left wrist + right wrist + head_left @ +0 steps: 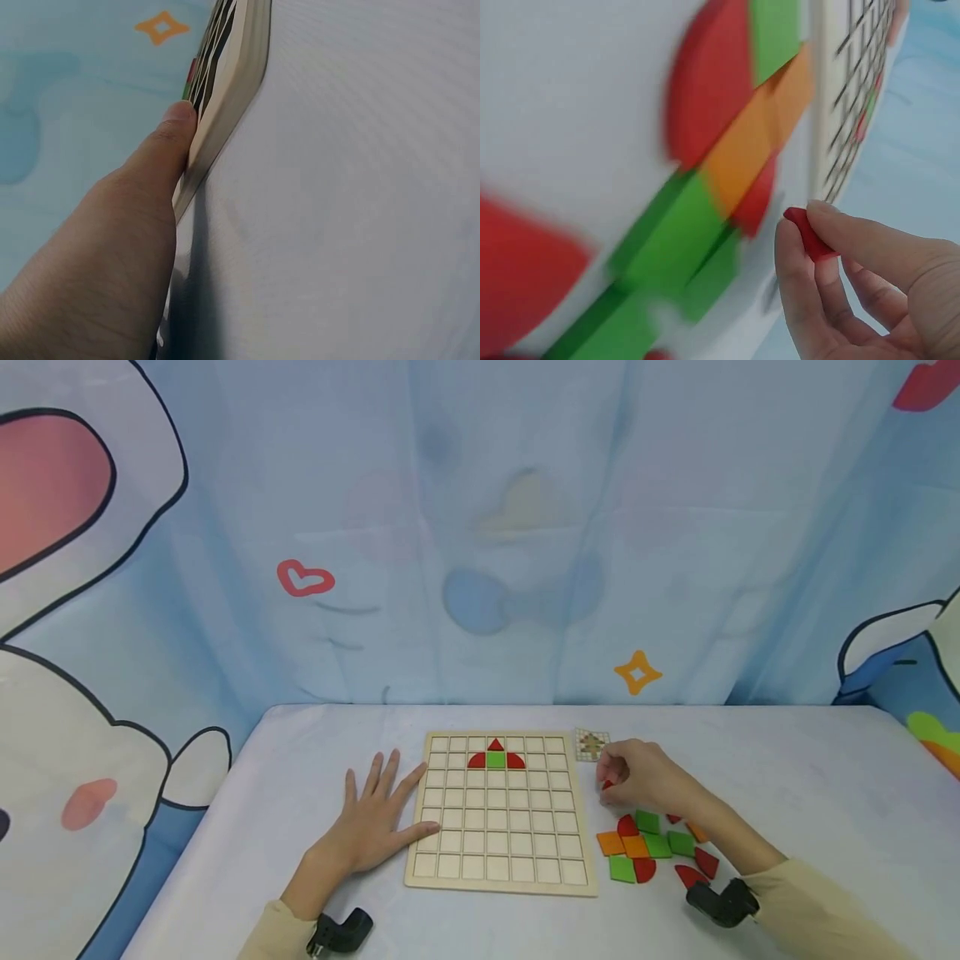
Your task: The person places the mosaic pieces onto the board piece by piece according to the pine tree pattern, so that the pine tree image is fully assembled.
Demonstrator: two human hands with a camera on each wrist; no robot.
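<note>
A wooden grid board [501,891] lies on the white-covered table. Near its top edge sit a red triangle [496,745], a green square [496,760] and two red quarter-circle pieces [477,762], one on either side of the square. My left hand [378,827] rests at the board's left edge with fingers spread, its thumb on the rim. To the right of the board, my right hand [651,774] pinches a small red piece [810,234] between thumb and fingertips, above the table. The fingers partly cover that piece, so its full shape is hidden.
A small pattern card [592,744] lies beside the board's upper right corner. Below my right hand is a loose pile of green squares [622,868], orange squares [611,843] and red pieces [644,869]. A printed blue curtain [510,527] hangs behind the table.
</note>
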